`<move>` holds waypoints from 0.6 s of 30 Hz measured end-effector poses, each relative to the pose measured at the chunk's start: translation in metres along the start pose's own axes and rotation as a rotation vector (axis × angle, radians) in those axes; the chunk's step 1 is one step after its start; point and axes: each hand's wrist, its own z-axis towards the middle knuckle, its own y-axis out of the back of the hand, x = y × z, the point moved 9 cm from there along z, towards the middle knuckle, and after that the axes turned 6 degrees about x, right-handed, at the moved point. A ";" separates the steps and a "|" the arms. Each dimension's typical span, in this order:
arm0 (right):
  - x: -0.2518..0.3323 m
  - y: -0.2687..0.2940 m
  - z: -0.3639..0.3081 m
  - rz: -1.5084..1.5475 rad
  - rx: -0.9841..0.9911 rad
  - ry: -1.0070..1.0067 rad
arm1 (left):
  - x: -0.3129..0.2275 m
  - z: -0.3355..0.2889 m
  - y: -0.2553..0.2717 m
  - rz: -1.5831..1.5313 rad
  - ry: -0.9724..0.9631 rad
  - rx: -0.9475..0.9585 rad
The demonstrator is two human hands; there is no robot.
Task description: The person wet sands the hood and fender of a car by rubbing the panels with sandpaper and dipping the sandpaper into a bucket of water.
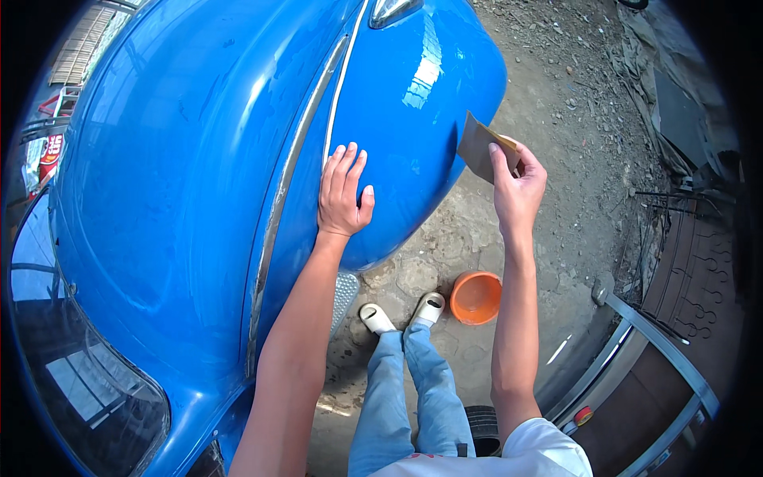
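A blue car with a rounded hood [183,143] and a bulging front fender [429,143] fills the left and middle of the view. My left hand [343,195] lies flat on the fender beside the pale seam strip, fingers stretched out and holding nothing. Off the fender's right edge, my right hand [520,179] pinches a folded sheet of sandpaper [479,149] between thumb and fingers. The sheet is grey-brown with a tan backing. Wet-looking streaks and bright reflections show on the blue paint.
An orange bucket [477,298] stands on the stone ground right of my feet. A tire [482,425] lies behind my legs. A metal frame [660,350] leans at the lower right, and rubble [572,87] covers the ground at upper right. The car's windshield [79,358] is at lower left.
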 end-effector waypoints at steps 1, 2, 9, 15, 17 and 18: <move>0.001 -0.005 0.004 -0.090 0.022 -0.002 | 0.001 0.001 0.000 -0.010 0.001 0.002; 0.002 -0.009 0.007 -0.094 0.025 0.003 | 0.001 0.001 -0.001 -0.019 0.002 0.005; -0.005 -0.081 0.012 0.006 0.334 -0.040 | 0.000 0.001 -0.003 -0.031 0.011 0.014; -0.018 -0.047 0.011 -0.251 -0.069 0.108 | -0.001 -0.001 -0.004 0.003 -0.001 0.020; -0.024 -0.048 0.008 -0.234 -0.082 0.086 | -0.001 -0.001 -0.003 -0.008 -0.005 0.008; -0.027 -0.049 0.007 -0.218 -0.089 0.067 | -0.001 -0.001 -0.004 -0.010 -0.010 0.011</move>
